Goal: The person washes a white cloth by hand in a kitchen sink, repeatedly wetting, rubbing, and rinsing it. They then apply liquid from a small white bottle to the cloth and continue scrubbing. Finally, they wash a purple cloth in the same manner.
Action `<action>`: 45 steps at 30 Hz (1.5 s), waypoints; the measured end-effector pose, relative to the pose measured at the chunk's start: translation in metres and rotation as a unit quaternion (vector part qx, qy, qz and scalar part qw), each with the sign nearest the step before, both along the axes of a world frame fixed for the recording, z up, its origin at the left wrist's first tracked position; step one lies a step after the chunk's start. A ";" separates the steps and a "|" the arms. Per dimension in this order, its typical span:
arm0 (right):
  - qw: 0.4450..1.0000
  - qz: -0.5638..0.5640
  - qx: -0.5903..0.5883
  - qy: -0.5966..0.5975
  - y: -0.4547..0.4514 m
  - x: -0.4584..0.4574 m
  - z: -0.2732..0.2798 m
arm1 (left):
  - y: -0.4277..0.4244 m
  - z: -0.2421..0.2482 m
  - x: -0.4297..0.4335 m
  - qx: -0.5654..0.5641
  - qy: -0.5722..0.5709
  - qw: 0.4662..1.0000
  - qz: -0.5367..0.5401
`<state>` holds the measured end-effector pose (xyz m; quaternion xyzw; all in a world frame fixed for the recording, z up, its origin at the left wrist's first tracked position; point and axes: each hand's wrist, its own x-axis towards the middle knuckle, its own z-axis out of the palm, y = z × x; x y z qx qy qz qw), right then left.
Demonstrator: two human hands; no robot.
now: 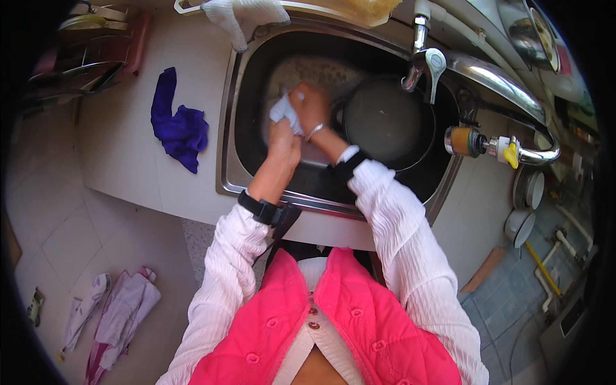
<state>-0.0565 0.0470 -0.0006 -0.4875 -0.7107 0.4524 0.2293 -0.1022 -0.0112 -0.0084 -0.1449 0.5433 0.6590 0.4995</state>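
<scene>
Inside the steel sink [231, 159], both of my hands grip a bunched wet white cloth [280, 109]. My left hand [283, 144] holds its lower end. My right hand [312, 108], blurred and wearing a silver bracelet, is closed around the upper part. Much of the cloth is hidden in the fingers. Right of my hands sits a round dark pan [385, 120] with cloudy liquid in it. Left of the sink, a crumpled purple cloth [180, 132] lies on the pale countertop [130, 159].
A chrome lever faucet [430, 72] rises behind the pan. The curved spout [500, 82] with a filter [464, 141] reaches along the right side. A white mesh cloth [245, 17] hangs over the back rim. At the far left stands a dish rack [96, 57].
</scene>
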 end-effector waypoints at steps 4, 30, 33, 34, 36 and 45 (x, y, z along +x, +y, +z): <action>0.997 0.063 0.000 0.050 -0.013 -0.005 -0.003 | -0.013 -0.003 -0.020 0.037 -0.078 0.996 -0.003; 0.980 0.112 0.121 -0.110 -0.005 0.011 0.000 | 0.002 -0.023 -0.027 0.122 -0.133 0.973 -0.141; 0.977 0.054 0.143 -0.146 0.008 0.003 -0.006 | 0.003 -0.024 -0.012 0.065 -0.172 0.983 0.013; 0.980 0.042 0.137 -0.139 0.005 0.002 -0.008 | 0.004 -0.026 -0.012 0.041 -0.188 0.980 0.042; 0.981 0.022 0.133 -0.143 -0.005 0.002 -0.008 | 0.005 -0.030 -0.018 -0.001 -0.139 0.990 0.036; 0.990 0.043 0.098 -0.097 0.001 -0.005 -0.002 | -0.005 -0.040 -0.017 0.017 -0.147 0.989 0.014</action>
